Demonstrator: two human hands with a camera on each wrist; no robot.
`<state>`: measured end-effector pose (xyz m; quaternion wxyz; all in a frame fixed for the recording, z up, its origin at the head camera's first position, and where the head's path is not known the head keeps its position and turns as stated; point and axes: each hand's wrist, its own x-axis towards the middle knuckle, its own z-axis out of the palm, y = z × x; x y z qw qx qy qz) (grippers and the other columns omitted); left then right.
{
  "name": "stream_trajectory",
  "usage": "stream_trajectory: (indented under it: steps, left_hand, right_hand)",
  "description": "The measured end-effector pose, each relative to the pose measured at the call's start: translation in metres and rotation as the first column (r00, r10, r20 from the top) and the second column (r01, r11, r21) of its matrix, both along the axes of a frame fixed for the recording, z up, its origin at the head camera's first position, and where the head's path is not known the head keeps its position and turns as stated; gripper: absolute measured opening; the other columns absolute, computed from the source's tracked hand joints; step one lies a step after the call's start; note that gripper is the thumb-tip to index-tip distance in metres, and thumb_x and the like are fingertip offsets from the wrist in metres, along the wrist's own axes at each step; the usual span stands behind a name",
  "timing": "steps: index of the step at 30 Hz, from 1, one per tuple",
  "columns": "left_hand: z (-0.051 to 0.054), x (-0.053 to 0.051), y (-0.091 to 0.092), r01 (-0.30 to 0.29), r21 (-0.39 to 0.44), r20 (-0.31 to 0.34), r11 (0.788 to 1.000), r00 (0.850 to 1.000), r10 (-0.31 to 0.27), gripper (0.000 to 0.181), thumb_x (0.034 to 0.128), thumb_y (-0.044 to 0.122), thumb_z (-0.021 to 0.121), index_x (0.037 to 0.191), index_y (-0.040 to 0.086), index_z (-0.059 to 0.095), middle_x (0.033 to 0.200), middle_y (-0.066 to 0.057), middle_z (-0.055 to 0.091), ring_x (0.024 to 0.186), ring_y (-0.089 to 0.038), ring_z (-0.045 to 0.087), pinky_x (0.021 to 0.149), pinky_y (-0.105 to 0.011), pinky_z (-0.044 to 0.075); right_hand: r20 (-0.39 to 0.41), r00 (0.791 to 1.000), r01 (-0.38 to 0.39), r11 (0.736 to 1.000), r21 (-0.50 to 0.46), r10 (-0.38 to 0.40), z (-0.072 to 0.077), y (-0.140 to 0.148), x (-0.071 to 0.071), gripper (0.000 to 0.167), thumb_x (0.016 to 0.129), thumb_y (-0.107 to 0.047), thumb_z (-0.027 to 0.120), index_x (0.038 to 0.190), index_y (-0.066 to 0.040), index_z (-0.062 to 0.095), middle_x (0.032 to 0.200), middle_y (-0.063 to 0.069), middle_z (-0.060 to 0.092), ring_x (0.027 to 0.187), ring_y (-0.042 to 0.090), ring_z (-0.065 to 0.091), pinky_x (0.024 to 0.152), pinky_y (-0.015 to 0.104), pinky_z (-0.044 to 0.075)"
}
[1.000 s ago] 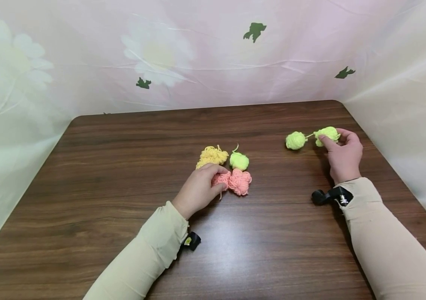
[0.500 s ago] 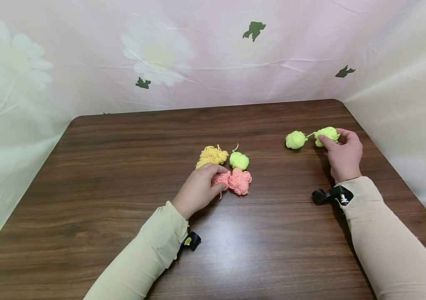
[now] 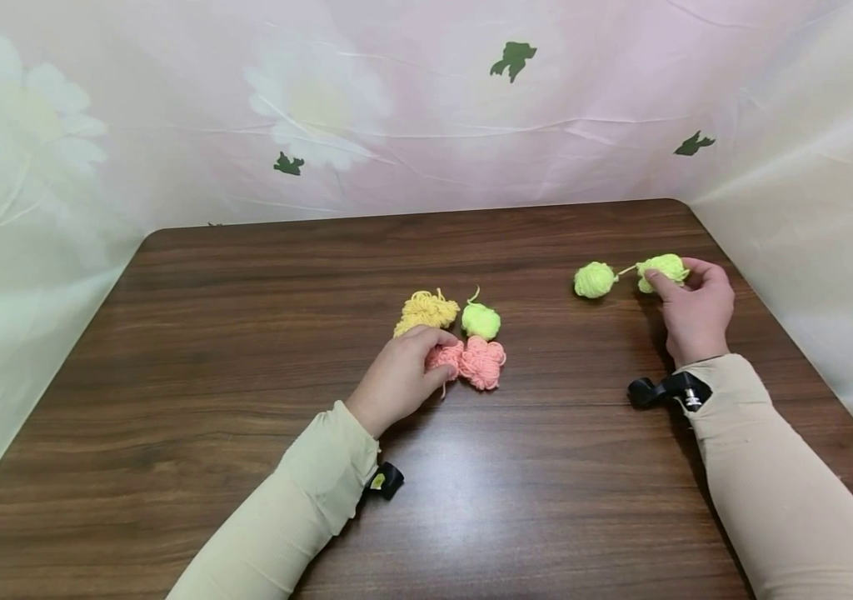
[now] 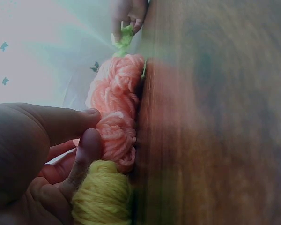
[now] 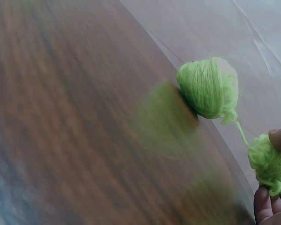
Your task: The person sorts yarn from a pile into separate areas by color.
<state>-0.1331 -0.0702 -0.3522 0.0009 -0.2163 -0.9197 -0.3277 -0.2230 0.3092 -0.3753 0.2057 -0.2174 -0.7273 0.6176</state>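
Observation:
In the head view, my right hand (image 3: 699,317) grips a loose lime-green yarn bundle (image 3: 664,271) between thumb and fingers at the table's far right. A short strand joins that bundle to a rounder lime yarn ball (image 3: 594,280) on its left, also plain in the right wrist view (image 5: 210,89). Near the middle, my left hand (image 3: 400,375) pinches the left part of a pink yarn bundle (image 4: 114,133), partly hidden by its fingers. Touching it on the right is another pink yarn lump (image 3: 483,363).
Behind the left hand lie a yellow yarn bundle (image 3: 428,312) and a small lime yarn ball (image 3: 481,321) with a loose tail. The dark wooden table (image 3: 194,350) ends at a pale flowered cloth (image 3: 396,175) at the back and sides.
My right hand has shifted slightly to the right with its lime bundle, and the strand to the lime ball looks a little longer. The left hand stays in place.

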Motion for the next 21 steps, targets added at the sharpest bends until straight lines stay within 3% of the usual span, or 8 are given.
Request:
stream_trajectory:
  steps: [12, 16, 21]
  left_hand:
    - [-0.0011, 0.0003, -0.0003, -0.003, -0.004, -0.003, 1.0, 1.0, 0.003, 0.03, 0.0904, 0.013, 0.076, 0.119, 0.008, 0.069, 0.119, -0.005, 0.067, 0.114, -0.021, 0.062, 0.1, -0.036, 0.048]
    - [-0.0016, 0.0, 0.0, -0.001, -0.001, -0.004, 1.0, 1.0, 0.001, 0.03, 0.0905, 0.013, 0.076, 0.119, 0.008, 0.069, 0.118, -0.005, 0.067, 0.113, -0.021, 0.062, 0.1, -0.035, 0.048]
    - [-0.0016, -0.0001, -0.0001, -0.001, 0.005, -0.007, 1.0, 1.0, 0.001, 0.029, 0.0901, 0.012, 0.076, 0.118, 0.008, 0.069, 0.118, -0.005, 0.067, 0.112, -0.021, 0.062, 0.099, -0.035, 0.048]
  right_hand:
    - [0.009, 1.0, 0.02, 0.999, -0.028, -0.02, 0.001, 0.0016, 0.0015, 0.039, 0.084, -0.018, 0.081, 0.111, -0.023, 0.053, 0.104, -0.006, 0.043, 0.087, 0.004, 0.048, 0.064, 0.011, 0.044]
    - [0.039, 0.999, -0.039, 0.996, 0.085, 0.036, -0.0011, 0.0017, 0.0021, 0.036, 0.086, -0.023, 0.08, 0.109, -0.025, 0.054, 0.103, -0.007, 0.045, 0.086, 0.003, 0.049, 0.065, 0.009, 0.045]
    - [0.088, 0.99, -0.126, 0.965, 0.23, 0.108, -0.0029, 0.0004, 0.0034, 0.031, 0.088, -0.028, 0.078, 0.109, -0.025, 0.056, 0.102, -0.008, 0.049, 0.088, 0.001, 0.05, 0.067, 0.008, 0.046]
